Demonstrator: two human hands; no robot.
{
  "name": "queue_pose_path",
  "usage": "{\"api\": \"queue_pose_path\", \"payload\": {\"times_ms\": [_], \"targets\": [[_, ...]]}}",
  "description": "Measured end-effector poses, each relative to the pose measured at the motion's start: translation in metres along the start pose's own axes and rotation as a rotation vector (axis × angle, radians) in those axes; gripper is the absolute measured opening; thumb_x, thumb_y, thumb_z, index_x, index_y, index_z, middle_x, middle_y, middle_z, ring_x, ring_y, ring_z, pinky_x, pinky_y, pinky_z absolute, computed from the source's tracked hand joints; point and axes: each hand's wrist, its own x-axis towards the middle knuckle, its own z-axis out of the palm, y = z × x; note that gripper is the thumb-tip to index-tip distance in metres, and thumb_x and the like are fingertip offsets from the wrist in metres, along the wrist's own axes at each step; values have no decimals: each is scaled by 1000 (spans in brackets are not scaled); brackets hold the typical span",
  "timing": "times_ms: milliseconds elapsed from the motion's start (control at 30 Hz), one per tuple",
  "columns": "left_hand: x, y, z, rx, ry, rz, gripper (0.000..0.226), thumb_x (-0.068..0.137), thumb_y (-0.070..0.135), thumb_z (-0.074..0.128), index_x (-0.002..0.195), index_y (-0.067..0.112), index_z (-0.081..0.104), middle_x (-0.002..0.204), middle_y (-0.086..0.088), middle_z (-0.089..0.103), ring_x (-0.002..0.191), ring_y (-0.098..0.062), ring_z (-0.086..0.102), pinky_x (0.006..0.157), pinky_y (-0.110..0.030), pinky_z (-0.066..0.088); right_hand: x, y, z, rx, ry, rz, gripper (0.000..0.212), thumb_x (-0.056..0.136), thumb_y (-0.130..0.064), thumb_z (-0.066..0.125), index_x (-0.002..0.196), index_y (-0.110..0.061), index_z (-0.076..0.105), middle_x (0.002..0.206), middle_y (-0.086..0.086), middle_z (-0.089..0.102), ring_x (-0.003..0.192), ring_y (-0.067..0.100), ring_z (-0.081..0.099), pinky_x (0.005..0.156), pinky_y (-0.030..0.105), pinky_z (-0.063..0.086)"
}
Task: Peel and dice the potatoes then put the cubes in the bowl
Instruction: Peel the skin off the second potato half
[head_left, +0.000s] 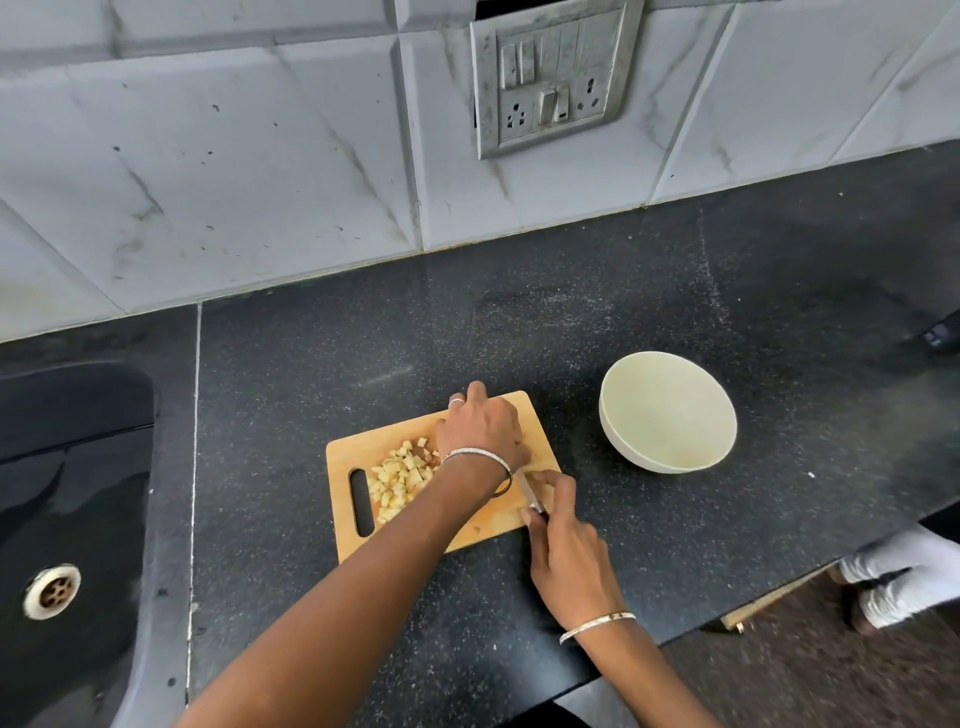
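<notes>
A wooden cutting board (363, 454) lies on the dark counter. A pile of pale potato cubes (397, 480) sits on its left half. My left hand (483, 428) reaches over the board's right half, fingers curled down over a potato piece that it mostly hides. My right hand (563, 551) grips a knife (530, 493) by the handle at the board's right edge; its blade runs under my left wrist. A white bowl (623, 447) stands to the right of the board and looks empty.
A black sink (72, 467) with a metal drain (52, 592) lies at the left. The tiled wall with a switch panel (550, 78) rises behind the counter. The counter's front edge runs at lower right, where a person's feet (904, 582) show.
</notes>
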Motion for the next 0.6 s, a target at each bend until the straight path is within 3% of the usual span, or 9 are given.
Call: {"api": "queue_pose_path", "payload": {"times_ms": [167, 400, 600], "targets": [[5, 1, 3, -23, -11, -62, 28, 71, 37, 77, 95, 23, 70, 109, -1, 50, 100, -27, 55, 81, -45, 54, -4, -1, -1, 21, -9, 5, 22, 102, -29, 41, 118, -31, 25, 90, 6, 71, 79, 39, 64, 57, 43, 41], [12, -2, 5, -49, -12, -86, 27, 64, 44, 81, 82, 27, 70, 94, 5, 66, 95, -22, 58, 82, -43, 51, -7, -3, -4, -6, -37, 12, 16, 103, -29, 37, 117, -26, 30, 88, 5, 70, 80, 37, 64, 57, 40, 33], [15, -14, -2, -123, -107, 13, 24, 67, 52, 80, 73, 31, 69, 80, 13, 65, 86, -16, 61, 80, -37, 53, -7, -3, -6, -18, -51, 13, 17, 103, -28, 37, 118, -23, 33, 88, 2, 70, 80, 34, 64, 58, 39, 33]]}}
